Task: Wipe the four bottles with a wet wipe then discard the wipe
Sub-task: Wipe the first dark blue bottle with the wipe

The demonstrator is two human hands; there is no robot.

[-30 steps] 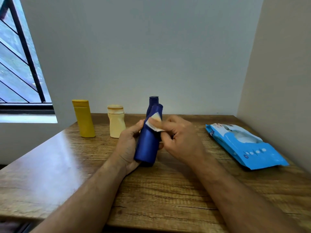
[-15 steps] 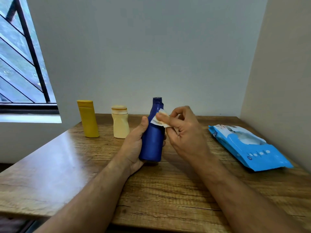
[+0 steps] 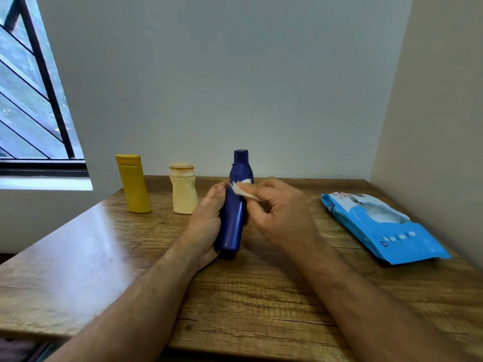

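We are observing the left hand gripping the blue bottle upright, base at the table, while the right hand is pinching a small wet wipe against its shoulder. We are judging two risks: the wipe slipping free, or sideways pressure tipping the bottle.

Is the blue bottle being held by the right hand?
No, the left hand grips the blue bottle, while the right hand pinches the white wipe against its upper part.
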